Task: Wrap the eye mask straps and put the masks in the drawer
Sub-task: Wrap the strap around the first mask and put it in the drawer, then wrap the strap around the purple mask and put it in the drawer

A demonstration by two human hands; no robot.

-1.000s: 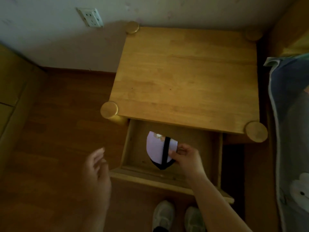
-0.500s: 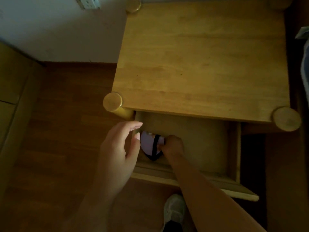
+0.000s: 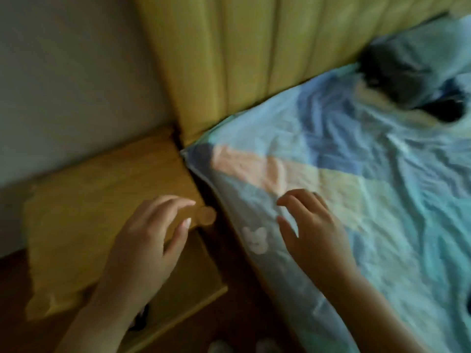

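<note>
The view is blurred by motion. My left hand [image 3: 147, 245] hovers open and empty over the front right corner of the wooden nightstand [image 3: 102, 200]. Below it the drawer [image 3: 201, 271] stands pulled out; a dark sliver of the eye mask [image 3: 139, 321] shows inside, mostly hidden by my left forearm. My right hand [image 3: 313, 230] is open and empty, fingers spread, above the edge of the bed sheet [image 3: 356, 189]. A dark blurred shape [image 3: 407, 72] lies at the head of the bed; I cannot tell what it is.
A yellow padded headboard [image 3: 242, 59] rises behind the bed. A narrow dark gap [image 3: 211, 200] separates nightstand and mattress. The sheet bears a white bear print [image 3: 254, 238]. The wall [image 3: 63, 85] is at left, wooden floor [image 3: 242, 301] below, shoes [image 3: 221, 347] at the bottom edge.
My right hand let go of the mask in the drawer and came out empty over the bed. The view swung right from the nightstand to the bed. My left hand rose above the nightstand corner.
</note>
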